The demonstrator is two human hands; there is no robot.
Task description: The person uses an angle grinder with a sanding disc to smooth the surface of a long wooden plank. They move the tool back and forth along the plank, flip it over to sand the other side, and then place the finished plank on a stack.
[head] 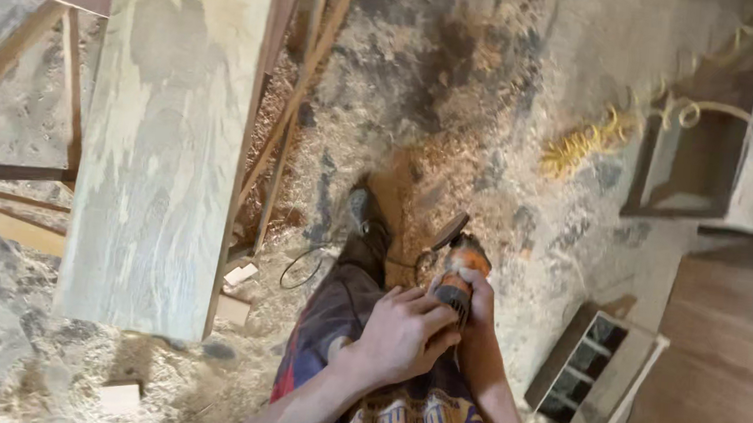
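Note:
An orange and black angle grinder (456,266) with a round disc at its front points down toward the sawdust floor, just right of my leg. My right hand (477,291) is wrapped around its body from the right. My left hand (403,330) lies over the tool's rear end, fingers curled against it. Under the hands I see my dark trouser leg and shoe (360,212) and a printed shirt. A thin black cable (302,268) loops on the floor left of the leg.
A long pale wooden board (165,135) runs along the left, with thin wood strips beside it. A coiled yellow cord (594,138) lies at upper right. A wooden frame with slots (590,377) and brown panels (720,350) stand at right. Small wood blocks (121,395) litter the sawdust.

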